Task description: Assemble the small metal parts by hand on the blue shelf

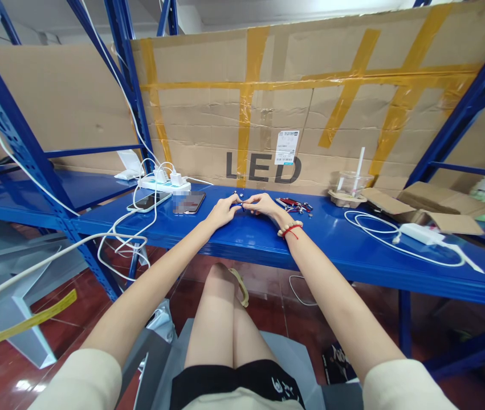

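Observation:
Both of my hands rest on the blue metal shelf in front of me, fingertips meeting. My left hand and my right hand each pinch one end of a tiny dark part, too small to name. A bead bracelet and red string sit on my right wrist. Just right of my right hand lies a small pile of red and dark small parts. A tiny pale piece lies behind my hands.
Two phones and a white power strip with cables lie to the left. A clear cup in a pulp tray, torn cardboard and a white charger with cord are on the right. A taped cardboard wall marked LED stands behind.

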A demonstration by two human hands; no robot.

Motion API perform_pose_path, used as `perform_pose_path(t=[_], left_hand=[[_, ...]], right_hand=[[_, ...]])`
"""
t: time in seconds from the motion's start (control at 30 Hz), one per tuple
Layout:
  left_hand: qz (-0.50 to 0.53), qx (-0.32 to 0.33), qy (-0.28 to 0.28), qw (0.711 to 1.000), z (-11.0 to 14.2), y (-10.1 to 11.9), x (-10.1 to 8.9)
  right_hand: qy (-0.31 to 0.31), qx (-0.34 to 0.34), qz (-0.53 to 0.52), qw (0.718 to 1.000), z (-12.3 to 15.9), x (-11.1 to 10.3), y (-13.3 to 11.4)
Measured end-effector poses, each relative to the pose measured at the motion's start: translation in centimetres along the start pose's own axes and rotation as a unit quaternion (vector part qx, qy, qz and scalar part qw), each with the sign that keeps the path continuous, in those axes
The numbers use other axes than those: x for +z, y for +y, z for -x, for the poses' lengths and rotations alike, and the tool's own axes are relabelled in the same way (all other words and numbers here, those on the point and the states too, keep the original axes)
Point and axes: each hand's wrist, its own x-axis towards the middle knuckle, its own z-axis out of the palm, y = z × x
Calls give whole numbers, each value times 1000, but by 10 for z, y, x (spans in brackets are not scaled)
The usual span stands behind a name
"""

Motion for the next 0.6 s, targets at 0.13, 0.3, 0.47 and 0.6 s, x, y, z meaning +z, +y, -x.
perform_pose_path(t=[0.13, 0.3, 0.47, 0.6], left_hand=[[9, 5, 9, 1000, -1, -2, 0], [11, 0, 9, 1000, -1, 1, -1], [4, -5, 12, 1000, 0, 6, -3], [6, -12, 16, 1000, 0, 9, -4]], right_hand=[[2, 2, 4, 1000, 0, 0, -1], [5, -6, 4, 1000, 0, 1, -2], [14, -17, 2, 1000, -2, 2, 0], [26, -17, 1, 1000, -3, 3, 0]])
